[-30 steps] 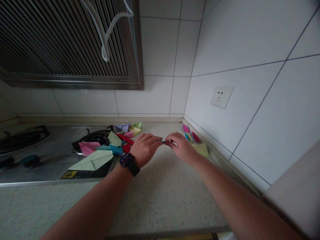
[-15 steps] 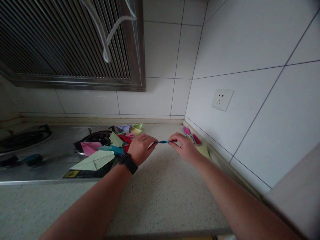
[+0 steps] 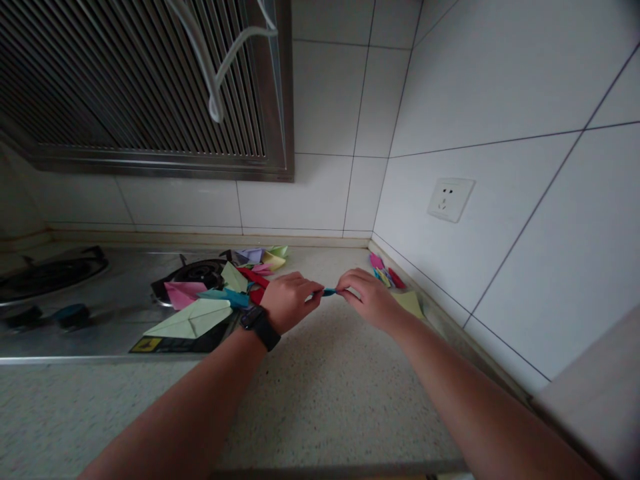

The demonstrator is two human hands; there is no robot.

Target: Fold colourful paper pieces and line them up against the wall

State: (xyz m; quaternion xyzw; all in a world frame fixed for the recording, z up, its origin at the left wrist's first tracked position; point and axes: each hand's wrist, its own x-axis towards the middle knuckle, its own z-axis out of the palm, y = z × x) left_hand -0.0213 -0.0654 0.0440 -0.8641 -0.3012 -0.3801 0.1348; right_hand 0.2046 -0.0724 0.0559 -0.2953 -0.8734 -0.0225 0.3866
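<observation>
A small blue piece of folded paper (image 3: 329,292) is stretched between my two hands over the speckled countertop (image 3: 340,387). My left hand (image 3: 293,300), with a black watch on its wrist, pinches the paper's left end. At the other end, the fingers of my right hand (image 3: 367,297) are closed on it. Most of the paper is hidden by my fingers. Just left of my left hand lies a heap of folded papers, among them a pale green paper plane (image 3: 193,319), a blue one (image 3: 227,297) and a pink one (image 3: 184,293).
A gas stove (image 3: 113,320) is on the left, under a range hood (image 3: 150,87) with a white cable (image 3: 215,100). Small folded papers (image 3: 385,270) and a yellow sheet (image 3: 411,303) lie along the right wall, below a socket (image 3: 451,199).
My left hand has shifted slightly right and down, closer to my right hand, so less of the blue paper shows between them. The view has moved slightly.
</observation>
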